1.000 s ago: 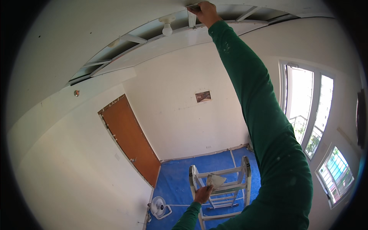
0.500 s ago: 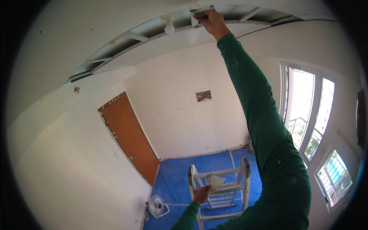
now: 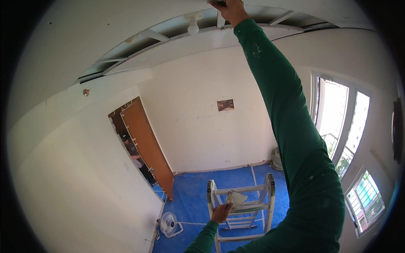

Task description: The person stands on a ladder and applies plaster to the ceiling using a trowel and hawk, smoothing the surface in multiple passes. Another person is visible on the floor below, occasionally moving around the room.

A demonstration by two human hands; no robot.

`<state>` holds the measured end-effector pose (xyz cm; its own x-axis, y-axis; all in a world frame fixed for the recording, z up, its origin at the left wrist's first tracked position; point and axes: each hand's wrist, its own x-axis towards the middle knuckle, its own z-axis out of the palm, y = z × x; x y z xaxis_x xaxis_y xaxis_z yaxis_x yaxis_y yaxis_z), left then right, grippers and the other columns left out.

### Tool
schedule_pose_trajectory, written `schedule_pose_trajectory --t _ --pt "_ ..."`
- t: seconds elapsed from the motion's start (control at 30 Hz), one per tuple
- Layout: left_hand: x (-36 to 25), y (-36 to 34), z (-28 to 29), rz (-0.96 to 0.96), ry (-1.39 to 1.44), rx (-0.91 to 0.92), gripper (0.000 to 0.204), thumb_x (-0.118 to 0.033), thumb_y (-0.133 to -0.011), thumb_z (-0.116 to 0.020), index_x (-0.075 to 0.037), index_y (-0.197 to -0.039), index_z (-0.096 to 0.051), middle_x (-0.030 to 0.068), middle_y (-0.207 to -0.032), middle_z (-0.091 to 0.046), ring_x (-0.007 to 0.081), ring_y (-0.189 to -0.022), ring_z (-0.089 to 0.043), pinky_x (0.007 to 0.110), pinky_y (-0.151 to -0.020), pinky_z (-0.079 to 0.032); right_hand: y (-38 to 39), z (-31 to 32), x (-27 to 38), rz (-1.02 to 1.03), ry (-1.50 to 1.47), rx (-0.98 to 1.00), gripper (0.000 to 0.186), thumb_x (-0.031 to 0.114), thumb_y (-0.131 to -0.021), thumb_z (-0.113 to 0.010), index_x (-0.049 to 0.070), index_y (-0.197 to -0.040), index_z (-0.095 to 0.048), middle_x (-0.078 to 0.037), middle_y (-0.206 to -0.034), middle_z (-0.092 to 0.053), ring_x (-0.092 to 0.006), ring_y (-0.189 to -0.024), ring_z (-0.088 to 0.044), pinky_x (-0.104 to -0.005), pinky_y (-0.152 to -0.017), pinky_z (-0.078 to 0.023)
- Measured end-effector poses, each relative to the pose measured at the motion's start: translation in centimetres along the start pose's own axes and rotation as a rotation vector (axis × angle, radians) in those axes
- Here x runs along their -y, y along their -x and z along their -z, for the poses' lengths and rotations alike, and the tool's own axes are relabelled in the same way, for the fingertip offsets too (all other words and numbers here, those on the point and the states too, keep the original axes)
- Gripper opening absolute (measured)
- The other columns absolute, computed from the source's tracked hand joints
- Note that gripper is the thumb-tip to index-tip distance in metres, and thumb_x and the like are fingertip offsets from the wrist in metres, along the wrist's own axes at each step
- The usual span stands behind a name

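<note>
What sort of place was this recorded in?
Probably an indoor room being renovated: bare framing shows through an opening in the ceiling, blue sheeting covers much of the visible floor, and a ladder stands on it.

We identify a room under renovation by its blue floor sheeting (image 3: pixel 195 189), silver metal stepladder (image 3: pixel 253 207), and white ceiling (image 3: pixel 84 46) with a long opening (image 3: pixel 178 37) exposing pale framing (image 3: pixel 155 35).

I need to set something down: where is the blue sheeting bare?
Sheeting looks free between fan and ladder, and between ladder and far wall. Crowded: around the left hand and scraper over the ladder, and the doorway, where a person stands.
</note>
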<state>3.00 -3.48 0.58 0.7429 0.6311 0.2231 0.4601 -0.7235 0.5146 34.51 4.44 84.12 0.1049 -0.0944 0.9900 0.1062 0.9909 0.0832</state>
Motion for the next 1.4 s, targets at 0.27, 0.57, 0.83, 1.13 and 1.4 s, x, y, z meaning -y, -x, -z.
schedule_pose_trajectory --t 0.27,0.57,0.83,1.13,1.4 --pt "-0.1 -0.4 0.5 -0.078 -0.052 0.017 0.035 -0.036 -0.106 -0.045 -0.007 -0.103 -0.065 0.0199 -0.086 -0.069 0.0436 -0.079 -0.066 0.055 -0.075 -0.052 15.3 -1.6 7.8 -0.395 -0.535 -0.332 0.035 -0.003 -0.102 -0.042 -0.013 -0.135 -0.042 -0.029 -0.138 -0.051 -0.0434 -0.126 -0.055 -0.0607 -0.111 -0.050" --pt "-5.5 2.8 8.2 -0.007 1.158 -0.019 0.045 -0.036 -0.108 -0.050 0.006 -0.115 -0.064 0.0173 -0.094 -0.073 0.0225 -0.069 -0.068 0.038 -0.067 -0.054 43.5 -2.6 24.0 -0.710 0.021 0.103 0.032 -0.002 -0.102 -0.054 -0.003 -0.135 -0.057 -0.013 -0.125 -0.067 -0.0246 -0.116 -0.065 -0.0482 -0.107 -0.051" --pt "-15.5 7.7 17.3 -0.025 1.560 0.203 0.041 -0.034 -0.108 -0.052 0.004 -0.123 -0.060 0.0247 -0.092 -0.073 0.0195 -0.052 -0.064 0.028 -0.045 -0.051 52.7 -3.2 35.2 -0.632 0.357 0.673 0.051 -0.017 -0.092 -0.050 0.006 -0.136 -0.062 -0.017 -0.140 -0.061 -0.0357 -0.130 -0.060 -0.0441 -0.109 -0.052" --pt "-18.1 8.2 20.1 -0.100 1.145 0.049 0.037 -0.031 -0.108 -0.052 0.003 -0.117 -0.064 0.0168 -0.090 -0.075 0.0159 -0.056 -0.065 0.028 -0.050 -0.050 52.2 -0.2 34.3 -0.783 0.802 0.832 0.057 -0.011 -0.094 -0.050 0.009 -0.148 -0.050 -0.015 -0.130 -0.065 -0.0296 -0.106 -0.072 -0.0431 -0.100 -0.058" --pt "-16.5 4.9 19.3 -0.453 0.131 -0.581 0.037 -0.003 -0.099 -0.059 -0.004 -0.136 -0.060 0.0218 -0.115 -0.070 0.0384 -0.086 -0.071 0.044 -0.073 -0.058 52.0 -5.0 33.9 -1.652 -0.381 -0.363 0.029 0.008 -0.100 -0.056 -0.005 -0.126 -0.057 -0.017 -0.111 -0.071 -0.0284 -0.090 -0.073 -0.0433 -0.068 -0.061"
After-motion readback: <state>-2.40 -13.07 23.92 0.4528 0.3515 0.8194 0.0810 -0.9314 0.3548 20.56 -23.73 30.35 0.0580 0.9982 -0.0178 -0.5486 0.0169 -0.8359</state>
